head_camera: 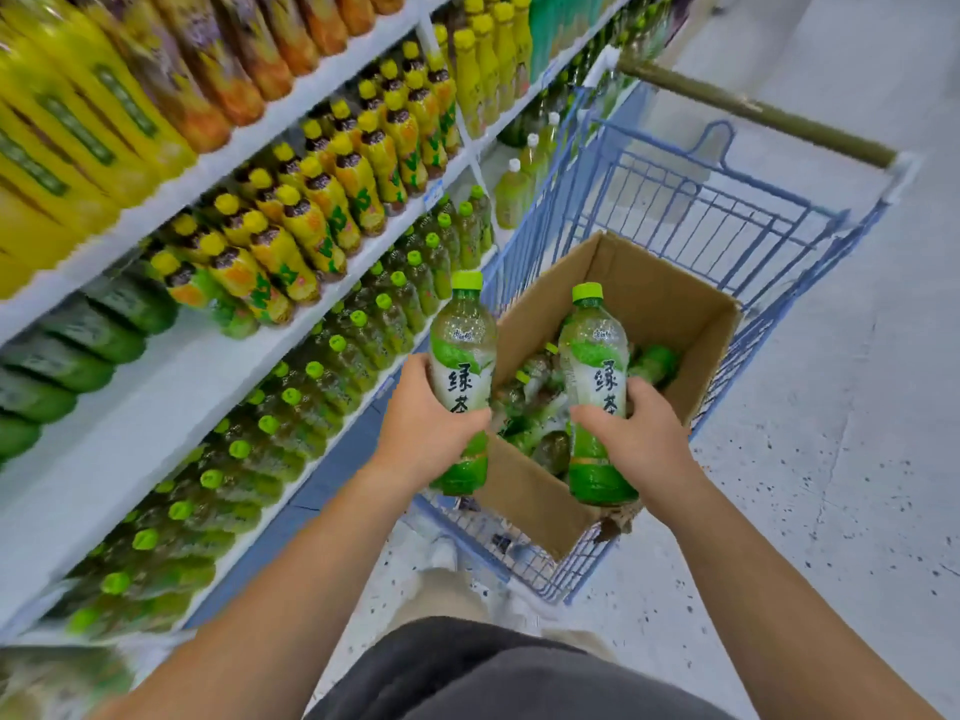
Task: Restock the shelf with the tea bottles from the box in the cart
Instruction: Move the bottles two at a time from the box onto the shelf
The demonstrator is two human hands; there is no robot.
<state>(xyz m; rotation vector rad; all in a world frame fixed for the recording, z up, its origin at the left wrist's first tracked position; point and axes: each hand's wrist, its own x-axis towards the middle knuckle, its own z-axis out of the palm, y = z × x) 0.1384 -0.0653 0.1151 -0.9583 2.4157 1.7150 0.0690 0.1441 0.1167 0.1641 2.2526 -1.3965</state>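
I hold two green tea bottles upright above the cart. My left hand (423, 423) grips one bottle (461, 350) around its lower label, at the cart's left rim. My right hand (631, 433) grips the other bottle (592, 366) over the open cardboard box (675, 309). Both bottles have light green caps and white-green labels. Inside the box lie several more tea bottles (535, 402), partly hidden by my hands. The box sits in the blue wire cart (691, 210). The lower shelf (311, 376) to my left holds rows of the same green-capped bottles.
Higher shelves (249, 148) carry yellow-capped bottles and orange bottles. A shelf board at the middle left (156, 387) has bare space beside lying green bottles. The cart's handle bar (753, 111) lies at the far end. Speckled grey floor (831, 433) extends to the right.
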